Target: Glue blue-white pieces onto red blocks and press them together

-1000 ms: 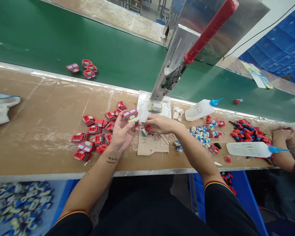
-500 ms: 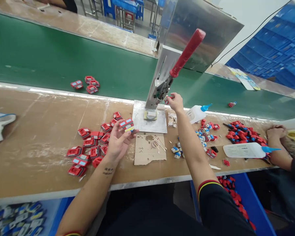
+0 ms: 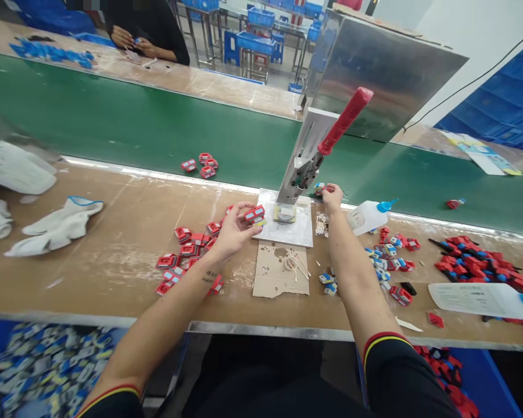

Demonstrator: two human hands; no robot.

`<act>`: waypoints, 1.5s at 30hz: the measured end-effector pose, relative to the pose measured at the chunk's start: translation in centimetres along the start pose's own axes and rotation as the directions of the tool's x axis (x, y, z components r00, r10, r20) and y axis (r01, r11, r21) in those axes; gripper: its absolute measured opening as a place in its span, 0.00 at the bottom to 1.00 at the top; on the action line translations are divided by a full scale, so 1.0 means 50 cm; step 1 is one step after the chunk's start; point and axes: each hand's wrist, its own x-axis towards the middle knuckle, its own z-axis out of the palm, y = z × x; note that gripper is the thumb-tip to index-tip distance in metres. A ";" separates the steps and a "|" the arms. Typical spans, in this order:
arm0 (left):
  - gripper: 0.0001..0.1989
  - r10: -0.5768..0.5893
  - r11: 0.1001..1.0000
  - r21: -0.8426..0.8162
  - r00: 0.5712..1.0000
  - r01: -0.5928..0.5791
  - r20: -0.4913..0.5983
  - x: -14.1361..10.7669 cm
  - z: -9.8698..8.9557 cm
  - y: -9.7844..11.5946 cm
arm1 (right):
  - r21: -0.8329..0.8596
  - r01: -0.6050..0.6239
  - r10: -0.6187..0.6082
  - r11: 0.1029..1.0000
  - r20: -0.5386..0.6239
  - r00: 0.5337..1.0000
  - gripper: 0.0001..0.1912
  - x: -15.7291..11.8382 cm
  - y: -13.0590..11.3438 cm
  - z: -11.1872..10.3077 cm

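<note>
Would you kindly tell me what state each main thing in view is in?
Left hand: grip closed on a red part
Right hand: grip closed on a small piece
Red handle: slanting upward
Nearer right-hand bottle: lying on its side
Blue-cuffed glove: lying flat, unworn
Cardboard: flat, stained, torn-edged

The workbench (image 3: 122, 232) bore a glossy, scuffed film, trimmed along its near edge with a metal strip (image 3: 265, 330). Toward its far edge, the press (image 3: 311, 145) was dull metal, its handle (image 3: 346, 122) shiny plastic. The conveyor belt (image 3: 244, 133) was smooth with a soft sheen. Near the left end lay a matt cloth glove (image 3: 58, 226); midway along, rough-edged cardboard (image 3: 274, 284); toward the near right corner, a smooth, translucent plastic bottle (image 3: 475, 299). The left hand (image 3: 233, 235) held a toy piece (image 3: 254, 214) of smooth plastic.
</note>
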 end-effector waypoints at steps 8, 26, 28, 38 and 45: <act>0.29 0.033 0.959 0.274 0.991 -0.067 0.130 0.112 -0.006 -0.009 | 0.004 -0.080 0.080 0.997 -0.023 0.997 0.21 -0.024 -0.033 -0.004; 0.24 0.100 0.767 0.563 0.924 -0.309 0.370 0.201 0.071 -0.072 | 0.311 0.798 -0.823 0.516 -0.078 0.563 0.34 -0.246 -0.454 -0.164; 0.24 0.107 0.749 0.577 0.919 -0.326 0.380 0.205 0.077 -0.083 | 0.345 0.781 -0.820 0.521 -0.053 0.571 0.32 -0.269 -0.456 -0.170; 0.24 0.147 0.758 0.538 0.900 -0.369 0.410 0.208 0.076 -0.106 | 0.339 0.837 -0.888 0.429 -0.012 0.460 0.16 -0.391 -0.347 -0.206; 0.24 0.164 0.762 0.522 0.894 -0.383 0.417 0.201 0.080 -0.108 | 0.451 0.700 -0.797 0.554 0.046 0.602 0.15 -0.424 -0.256 -0.195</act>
